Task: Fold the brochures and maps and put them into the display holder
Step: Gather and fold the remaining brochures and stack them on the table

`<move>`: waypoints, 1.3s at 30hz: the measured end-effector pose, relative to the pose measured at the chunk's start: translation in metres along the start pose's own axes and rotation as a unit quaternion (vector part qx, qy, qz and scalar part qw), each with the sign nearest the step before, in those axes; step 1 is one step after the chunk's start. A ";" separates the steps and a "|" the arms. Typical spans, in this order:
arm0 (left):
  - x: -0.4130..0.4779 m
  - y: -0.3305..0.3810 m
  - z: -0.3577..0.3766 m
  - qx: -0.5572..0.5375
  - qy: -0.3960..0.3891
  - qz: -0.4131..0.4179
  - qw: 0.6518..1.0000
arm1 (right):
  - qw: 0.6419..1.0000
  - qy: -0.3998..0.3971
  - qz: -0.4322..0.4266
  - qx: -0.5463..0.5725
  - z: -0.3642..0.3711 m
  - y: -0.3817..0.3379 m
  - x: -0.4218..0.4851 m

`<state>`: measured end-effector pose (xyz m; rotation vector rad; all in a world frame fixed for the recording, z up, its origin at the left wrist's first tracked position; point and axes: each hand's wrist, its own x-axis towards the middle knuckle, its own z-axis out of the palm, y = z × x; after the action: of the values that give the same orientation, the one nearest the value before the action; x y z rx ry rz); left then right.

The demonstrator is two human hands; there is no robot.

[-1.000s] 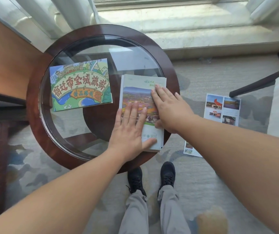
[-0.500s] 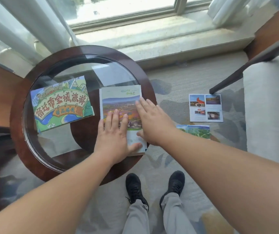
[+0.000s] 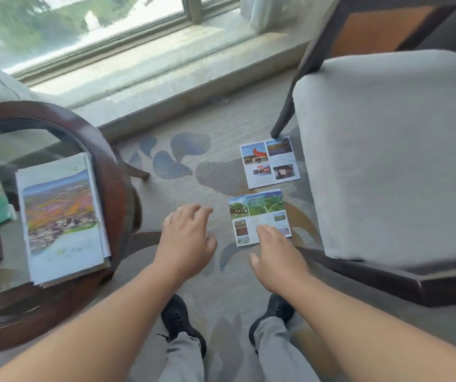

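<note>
Both hands, the left [image 3: 185,241] and right [image 3: 275,260], open and empty, leave the folded brochure [image 3: 62,219] on the table [image 3: 116,188], reaching for the floor leaflet [image 3: 260,213].

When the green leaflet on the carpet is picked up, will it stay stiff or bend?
The green leaflet looks thin and lies flat, so it will probably flop if lifted by one edge. It is likely very light. Flat on carpet, its edge may be hard to catch.

My black shoes [image 3: 182,323] stand on the patterned carpet [image 3: 193,161]. Right of them sits a grey cushioned chair [image 3: 386,161] with a dark wooden frame. Left of them is the round glass-topped counter [image 3: 111,166]. Beyond the carpet runs the window sill [image 3: 138,78].
</note>
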<state>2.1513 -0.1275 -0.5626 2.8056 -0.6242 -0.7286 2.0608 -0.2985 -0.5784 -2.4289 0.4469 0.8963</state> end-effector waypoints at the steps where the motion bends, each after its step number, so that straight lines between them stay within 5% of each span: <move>1: 0.005 0.014 0.013 0.002 -0.014 0.000 1.000 | 1.000 -0.001 0.007 0.004 0.001 0.015 0.002; 10: 0.062 0.059 0.123 0.023 -0.080 0.014 0.996 | 0.997 0.010 0.064 0.041 0.036 0.089 0.058; 28: 0.190 -0.015 0.358 0.028 -0.195 -0.018 0.980 | 0.991 0.006 0.124 0.048 0.187 0.180 0.245; 39: 0.259 -0.011 0.446 0.113 -0.219 0.109 0.963 | 0.983 0.013 0.179 0.039 0.229 0.235 0.339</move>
<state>2.1382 -0.2593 -1.0617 2.7134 -1.1364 -1.3198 2.0830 -0.4040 -1.0371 -2.3298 0.9318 0.9706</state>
